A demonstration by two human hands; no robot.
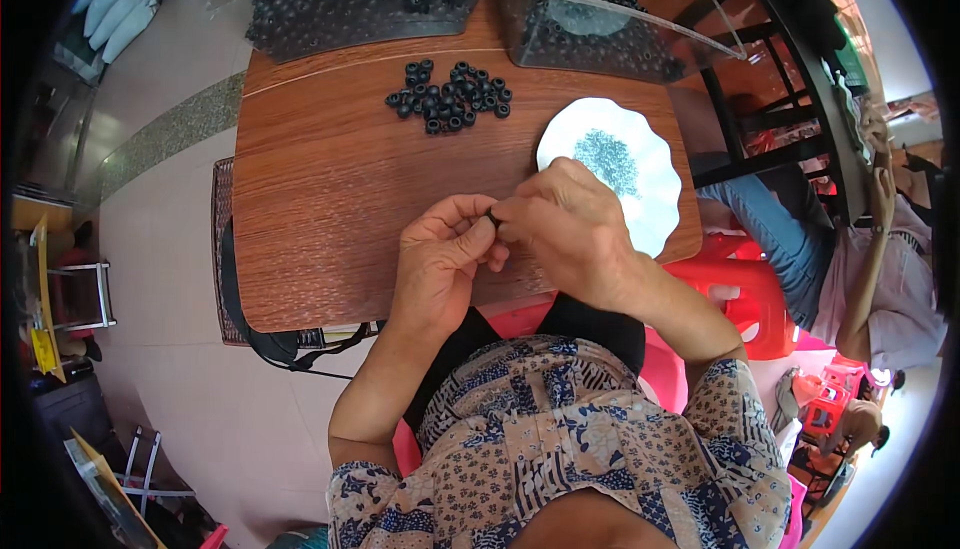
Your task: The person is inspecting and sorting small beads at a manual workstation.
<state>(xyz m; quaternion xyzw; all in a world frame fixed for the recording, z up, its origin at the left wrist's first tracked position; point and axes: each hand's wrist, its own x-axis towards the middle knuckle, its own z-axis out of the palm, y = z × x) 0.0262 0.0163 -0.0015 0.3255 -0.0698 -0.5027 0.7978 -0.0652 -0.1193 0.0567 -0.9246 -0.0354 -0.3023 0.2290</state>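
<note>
Person seated at a brown wood-grain table [330, 199]. Left hand [440, 254] and right hand [570, 229] are drawn together at table centre, fingertips of both pinching one small black rubber ring [493, 216] between them. At one o'clock from the hands, just beside the right knuckles, lies a white scalloped plate [650, 204] carrying a heap of tiny grey-green metal pieces [608, 159]. At twelve o'clock, apart, sits a loose cluster of black rings [450, 97]; beyond it, two clear plastic trays [370, 4] piled with more.

Step in hand looks like fitting something into the ring; whether an insert is already in the pinch, I cannot tell. The next move likely wants firm pressing with the thumbs and a steady grip.
</note>
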